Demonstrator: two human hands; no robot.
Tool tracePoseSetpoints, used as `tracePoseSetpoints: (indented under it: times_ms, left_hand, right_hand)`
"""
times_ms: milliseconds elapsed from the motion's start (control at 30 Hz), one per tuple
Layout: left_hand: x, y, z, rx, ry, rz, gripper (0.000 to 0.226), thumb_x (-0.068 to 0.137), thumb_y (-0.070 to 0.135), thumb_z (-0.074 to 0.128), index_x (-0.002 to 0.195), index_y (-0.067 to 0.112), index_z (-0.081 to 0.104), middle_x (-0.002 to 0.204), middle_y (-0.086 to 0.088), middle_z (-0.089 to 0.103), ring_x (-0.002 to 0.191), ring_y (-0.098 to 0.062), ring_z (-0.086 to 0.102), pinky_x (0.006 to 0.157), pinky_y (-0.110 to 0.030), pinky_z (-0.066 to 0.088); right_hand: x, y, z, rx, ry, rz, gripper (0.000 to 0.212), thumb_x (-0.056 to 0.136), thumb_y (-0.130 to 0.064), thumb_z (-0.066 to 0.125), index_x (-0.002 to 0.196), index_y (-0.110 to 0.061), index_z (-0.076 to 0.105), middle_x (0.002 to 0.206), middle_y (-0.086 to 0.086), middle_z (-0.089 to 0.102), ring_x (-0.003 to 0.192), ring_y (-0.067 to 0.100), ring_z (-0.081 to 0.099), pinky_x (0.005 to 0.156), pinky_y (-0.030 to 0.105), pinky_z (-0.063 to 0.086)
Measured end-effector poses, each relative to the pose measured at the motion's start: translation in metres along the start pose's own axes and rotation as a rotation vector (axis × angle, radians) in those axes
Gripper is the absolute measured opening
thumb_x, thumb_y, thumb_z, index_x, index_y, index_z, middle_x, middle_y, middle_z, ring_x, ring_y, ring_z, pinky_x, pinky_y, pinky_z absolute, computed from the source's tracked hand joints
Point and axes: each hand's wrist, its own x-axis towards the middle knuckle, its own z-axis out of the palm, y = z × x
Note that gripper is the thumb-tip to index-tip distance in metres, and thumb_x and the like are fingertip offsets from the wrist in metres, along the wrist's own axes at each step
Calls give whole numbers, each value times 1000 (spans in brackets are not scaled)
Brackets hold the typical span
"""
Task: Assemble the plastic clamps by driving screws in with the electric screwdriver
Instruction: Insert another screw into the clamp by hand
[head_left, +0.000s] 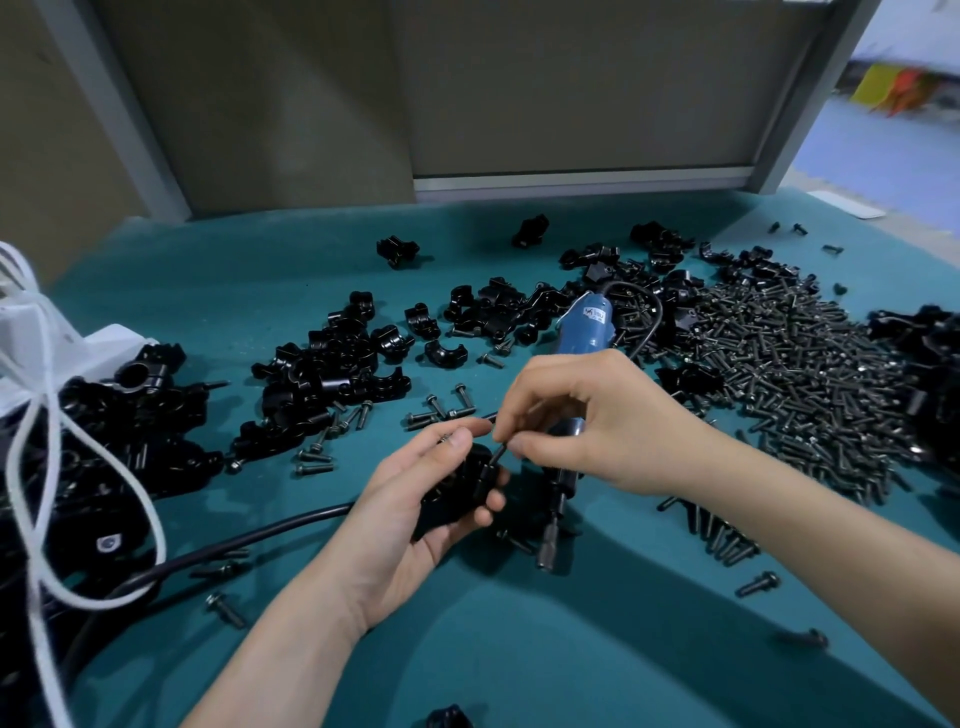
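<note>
While draped over the teal table (291, 270) at far left, looped white cord (49, 457) against heaped black clamps (130, 441). Near centre, left hand (410, 519) palm-up, fingers curled round one plastic clamp (452, 493). Just right, right hand (602, 426) pinching a screw (497, 453) touching that clamp, blue electric screwdriver (584, 332) passing behind its palm, bit pointing down. Far right, big screw pile (805, 374).

Teal counter (208, 291) backed by a grey partition panel (571, 88); white cord (154, 514) looped beside a white housing (111, 348) at left edge.
</note>
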Motion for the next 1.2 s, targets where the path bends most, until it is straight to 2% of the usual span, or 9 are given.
tracePoseSetpoints:
  times_ms: [233, 467, 700, 867, 967, 1000, 1100, 1133, 1200]
  left_hand:
    - [0, -2, -2, 16, -23, 0, 33, 75, 30, 64, 101, 12, 71, 79, -11, 67, 62, -17, 62, 52, -21, 53]
    - [1, -2, -1, 63, -38, 21, 43, 77, 30, 62, 114, 8, 63, 81, -9, 68, 61, -15, 61, 51, -20, 52]
    - [-1, -3, 0, 73, -9, 53, 38, 70, 31, 68, 100, 10, 62, 76, -9, 66, 57, -16, 59, 49, -19, 49]
    - [-2, -3, 0, 94, -4, 57, 24, 80, 25, 72, 93, 11, 59, 72, -8, 64, 57, -17, 59, 49, -20, 48]
    - [-1, -4, 1, 99, 6, 66, 19, 76, 22, 78, 85, 16, 63, 72, -9, 64, 56, -18, 59, 48, -20, 48]
    - [-1, -4, 1, 93, 13, 68, 18, 73, 23, 78, 82, 18, 64, 72, -10, 64, 56, -18, 59, 47, -20, 48]
    - [-1, -3, 1, 83, 23, 69, 13, 67, 27, 69, 78, 21, 66, 72, -12, 65, 57, -18, 59, 47, -21, 48]
    - [-1, -3, 0, 83, 24, 67, 11, 68, 26, 69, 77, 21, 66, 72, -12, 65, 57, -18, 59, 48, -21, 49]
    - [-1, -3, 0, 80, 28, 65, 8, 69, 25, 67, 76, 21, 66, 72, -12, 64, 57, -18, 59, 48, -21, 48]
  right_hand:
    - [5, -2, 5, -24, -60, 46, 8, 81, -6, 75, 88, -9, 72, 79, -4, 70, 70, 6, 65, 71, 15, 51]
    - [5, -1, 9, 132, -28, 160, 15, 76, -16, 80, 73, -10, 67, 62, 2, 68, 53, 3, 60, 58, 12, 45]
    - [4, -4, 15, 169, 3, 234, 22, 75, -21, 81, 67, -10, 64, 58, -2, 65, 50, 6, 58, 52, 16, 45]
    - [2, -3, 19, 184, 30, 267, 26, 73, -23, 82, 63, -16, 59, 55, -4, 63, 46, 9, 56, 48, 19, 44]
    - [0, -3, 8, 200, -26, 268, 26, 71, -38, 79, 68, -15, 65, 60, -3, 67, 50, 6, 59, 51, 15, 46]
    - [0, 2, 2, 207, 19, 274, 29, 70, -43, 76, 70, -15, 67, 62, -2, 68, 52, 7, 62, 54, 16, 48]
    - [6, 34, -15, 133, 456, 397, 23, 81, -32, 74, 81, -12, 62, 68, 0, 66, 58, 13, 66, 61, 31, 54]
    - [10, 46, -18, 33, 545, 484, 27, 83, -33, 73, 87, -12, 57, 72, 0, 63, 61, 15, 65, 59, 30, 50]
    - [16, 66, -17, -126, 475, 665, 46, 80, -43, 74, 100, -14, 45, 82, -2, 57, 67, 13, 59, 52, 25, 40]
